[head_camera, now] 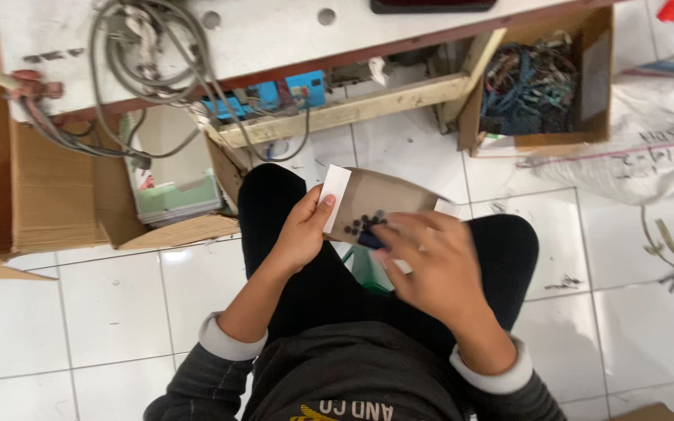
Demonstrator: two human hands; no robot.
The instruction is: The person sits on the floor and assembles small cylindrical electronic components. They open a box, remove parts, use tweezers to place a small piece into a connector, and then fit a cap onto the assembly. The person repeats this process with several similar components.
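Centre of frame: left hand pinches the white edge of a small cardboard box, light, thin-walled, likely crushable, best gripped at its edges; right hand, blurred, holds a small dark part, seemingly between 2 fingers, at the box mouth.

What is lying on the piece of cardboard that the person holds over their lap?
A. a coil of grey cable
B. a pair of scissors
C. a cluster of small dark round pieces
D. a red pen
C: a cluster of small dark pieces sits on the cardboard piece, which the left hand grips by its edge while the right hand reaches in.
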